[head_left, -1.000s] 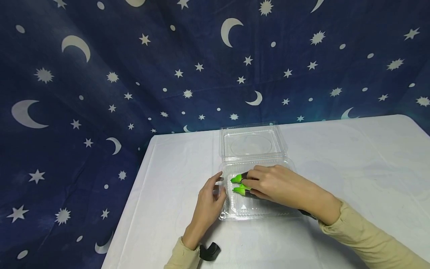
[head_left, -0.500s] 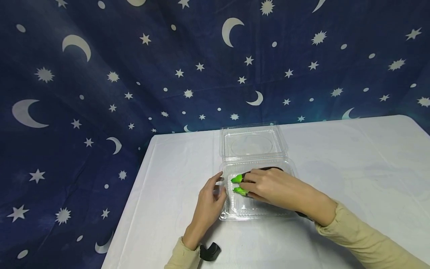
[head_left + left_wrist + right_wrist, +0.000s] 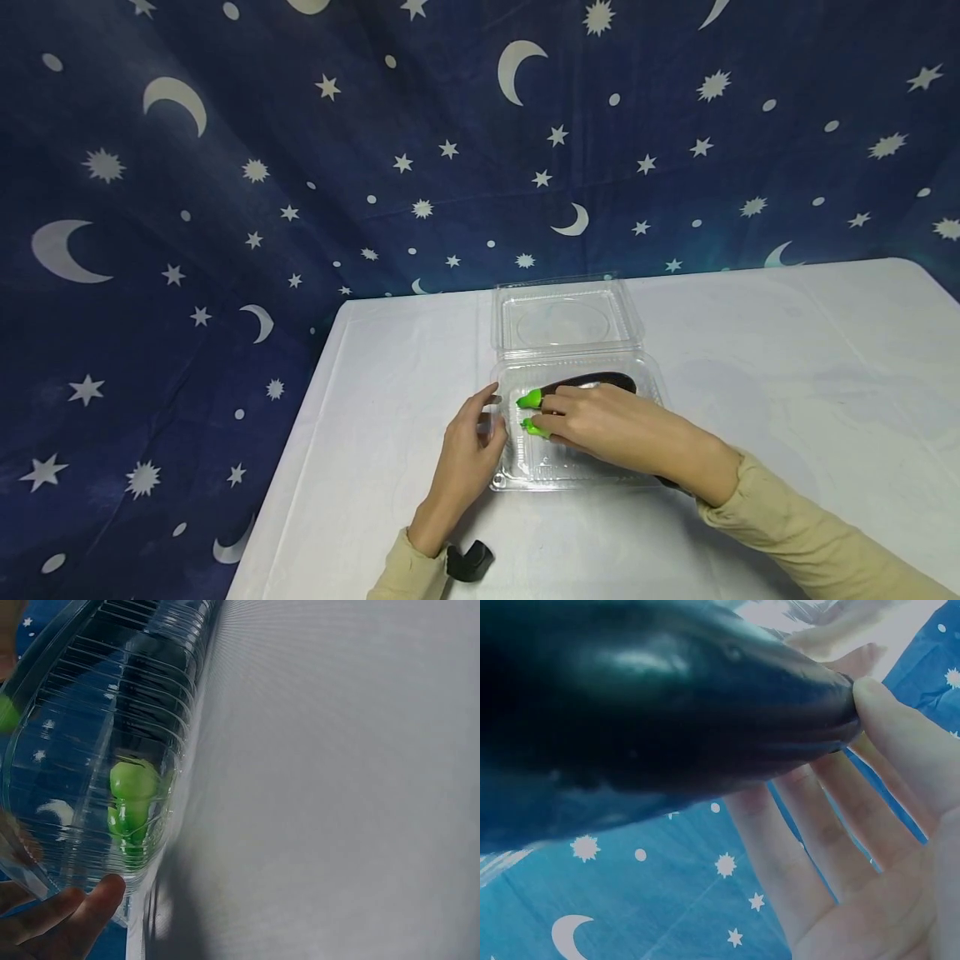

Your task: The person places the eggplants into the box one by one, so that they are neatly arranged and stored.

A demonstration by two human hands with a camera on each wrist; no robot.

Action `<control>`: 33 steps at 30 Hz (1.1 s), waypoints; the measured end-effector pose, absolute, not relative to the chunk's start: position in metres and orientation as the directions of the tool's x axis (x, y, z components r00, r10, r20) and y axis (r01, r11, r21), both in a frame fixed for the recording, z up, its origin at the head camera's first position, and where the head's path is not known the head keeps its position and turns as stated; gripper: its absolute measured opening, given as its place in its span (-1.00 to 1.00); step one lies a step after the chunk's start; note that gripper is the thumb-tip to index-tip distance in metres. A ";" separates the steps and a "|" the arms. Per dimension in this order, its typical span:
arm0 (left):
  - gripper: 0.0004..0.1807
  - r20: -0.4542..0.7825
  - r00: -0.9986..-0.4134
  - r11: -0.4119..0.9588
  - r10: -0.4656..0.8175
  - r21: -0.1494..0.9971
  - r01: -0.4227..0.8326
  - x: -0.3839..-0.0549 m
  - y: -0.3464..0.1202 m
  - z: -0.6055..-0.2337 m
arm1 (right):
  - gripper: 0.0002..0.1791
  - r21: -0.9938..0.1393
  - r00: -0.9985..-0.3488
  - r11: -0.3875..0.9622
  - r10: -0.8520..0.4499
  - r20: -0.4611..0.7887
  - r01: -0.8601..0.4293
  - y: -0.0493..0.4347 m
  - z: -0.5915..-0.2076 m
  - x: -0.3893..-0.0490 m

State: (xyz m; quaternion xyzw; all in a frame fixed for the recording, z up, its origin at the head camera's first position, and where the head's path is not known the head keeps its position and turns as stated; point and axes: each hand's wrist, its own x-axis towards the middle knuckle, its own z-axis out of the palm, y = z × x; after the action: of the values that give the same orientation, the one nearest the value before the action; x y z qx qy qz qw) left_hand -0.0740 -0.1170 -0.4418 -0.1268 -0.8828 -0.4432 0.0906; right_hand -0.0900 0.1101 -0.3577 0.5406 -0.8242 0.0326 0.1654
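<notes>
A clear plastic clamshell container point(image 3: 525, 471) lies on the table with its lid point(image 3: 558, 321) folded back. Inside, a dark eggplant with a green cap point(image 3: 600, 379) lies along the far side. My right hand point(image 3: 615, 425) holds a second eggplant point(image 3: 667, 705) in front of it, thumb on one side and fingers on the other near its capped end. In the head view that hand hides most of it, leaving the green tip. At the container's left edge is my left hand point(image 3: 467, 454), fingers loosely bent, fingertips point(image 3: 105, 892) against the clear wall.
The table point(image 3: 750, 367) has a white cover. Behind it and to its left hangs a dark blue cloth point(image 3: 450, 125) with moons and stars. A black device point(image 3: 468, 562) sits at my left wrist.
My right hand has shifted slightly left over the front eggplant, covering more of it. More of the far eggplant's dark body shows. My left hand stays in place.
</notes>
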 end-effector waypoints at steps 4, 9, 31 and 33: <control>-0.52 0.278 -0.949 0.576 0.148 0.756 0.311 -0.074 -0.117 -0.444 | -0.74 0.102 -0.384 0.426 -0.879 0.283 -0.899 0.108 -0.361 -0.089; -0.52 0.273 -0.951 0.574 0.148 0.759 0.307 -0.074 -0.117 -0.443 | -0.76 0.075 -0.422 0.449 -0.875 0.236 -0.890 0.105 -0.365 -0.088; -0.52 0.277 -0.949 0.585 0.153 0.749 0.313 -0.074 -0.117 -0.443 | -0.90 0.053 -0.411 0.424 -0.896 0.168 -0.904 0.095 -0.375 -0.089; -0.52 0.277 -0.948 0.584 0.154 0.748 0.314 -0.074 -0.117 -0.442 | -0.92 0.043 -0.413 0.424 -0.898 0.152 -0.905 0.094 -0.375 -0.089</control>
State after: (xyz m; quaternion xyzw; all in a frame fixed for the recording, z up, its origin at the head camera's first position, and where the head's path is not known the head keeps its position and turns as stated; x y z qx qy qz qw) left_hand -0.0743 -0.1172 -0.4421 -0.1322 -0.8854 -0.4362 0.0913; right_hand -0.0894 0.0941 -0.3754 0.5363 -0.8403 0.0231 0.0759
